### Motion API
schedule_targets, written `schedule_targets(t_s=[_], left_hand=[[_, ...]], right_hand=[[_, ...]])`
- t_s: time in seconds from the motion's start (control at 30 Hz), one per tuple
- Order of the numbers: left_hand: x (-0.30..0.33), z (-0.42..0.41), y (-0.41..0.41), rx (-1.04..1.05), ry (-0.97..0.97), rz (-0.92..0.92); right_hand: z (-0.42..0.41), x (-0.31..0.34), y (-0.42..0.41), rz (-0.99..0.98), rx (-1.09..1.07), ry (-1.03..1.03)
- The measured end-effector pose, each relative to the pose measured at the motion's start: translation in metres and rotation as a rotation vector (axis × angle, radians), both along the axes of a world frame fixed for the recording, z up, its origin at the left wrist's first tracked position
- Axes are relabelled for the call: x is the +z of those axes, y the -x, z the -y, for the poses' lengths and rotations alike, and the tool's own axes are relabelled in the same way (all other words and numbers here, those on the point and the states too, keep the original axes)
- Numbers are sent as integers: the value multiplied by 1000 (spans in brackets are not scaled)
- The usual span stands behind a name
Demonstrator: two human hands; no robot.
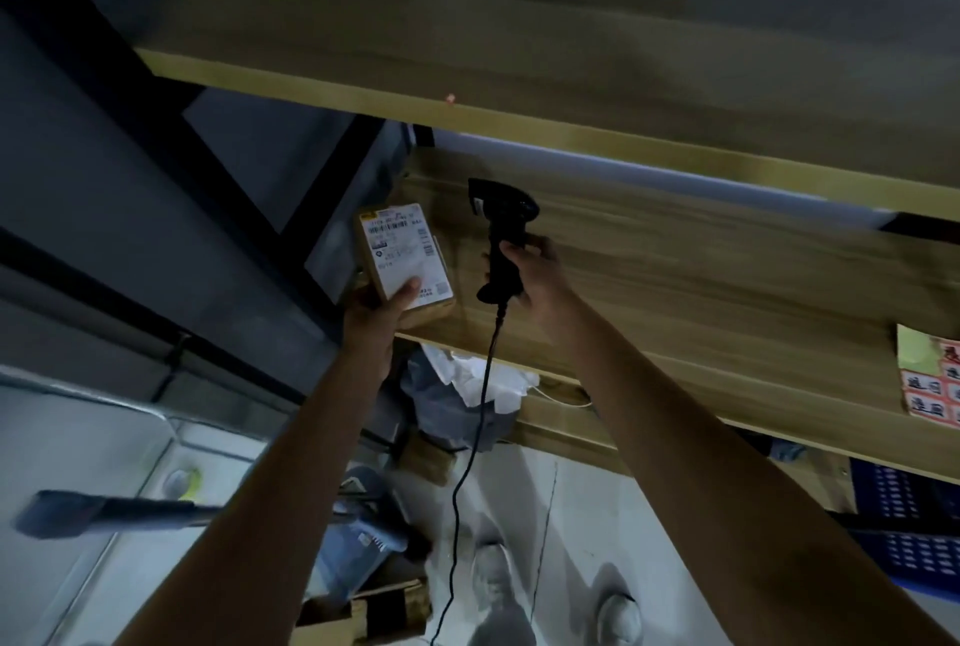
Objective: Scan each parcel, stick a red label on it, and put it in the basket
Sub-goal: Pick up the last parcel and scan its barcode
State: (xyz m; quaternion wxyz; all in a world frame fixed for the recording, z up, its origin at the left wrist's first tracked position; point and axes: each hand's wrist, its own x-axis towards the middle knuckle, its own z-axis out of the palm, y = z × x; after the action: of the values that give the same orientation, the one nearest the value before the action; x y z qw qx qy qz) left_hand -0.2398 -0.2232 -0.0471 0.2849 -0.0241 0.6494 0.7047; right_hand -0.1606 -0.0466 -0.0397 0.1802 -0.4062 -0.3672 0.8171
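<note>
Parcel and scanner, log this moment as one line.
left hand: holds parcel, label up | right hand: grips scanner beside it | red labels: on shelf | step: scanning

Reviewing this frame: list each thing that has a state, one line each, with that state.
Parcel: held in left hand, shipping label facing camera, no red label visible on it.
Scanner: gripped in right hand, head pointing towards the parcel, cable hanging down.
Red label sheet: lying on the wooden shelf, untouched.
Blue basket: under the shelf, contents not visible.
</note>
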Motion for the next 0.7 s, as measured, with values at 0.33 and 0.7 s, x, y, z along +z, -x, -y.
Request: schedule_targets(t_s=[0.33, 0.7], left_hand=[[-6, 11, 0, -27, -18, -64], [-2, 8, -4, -18, -29, -56]], right_hand=[[1, -35, 49, 216, 48, -126], [-7, -55, 47, 461, 171, -579]])
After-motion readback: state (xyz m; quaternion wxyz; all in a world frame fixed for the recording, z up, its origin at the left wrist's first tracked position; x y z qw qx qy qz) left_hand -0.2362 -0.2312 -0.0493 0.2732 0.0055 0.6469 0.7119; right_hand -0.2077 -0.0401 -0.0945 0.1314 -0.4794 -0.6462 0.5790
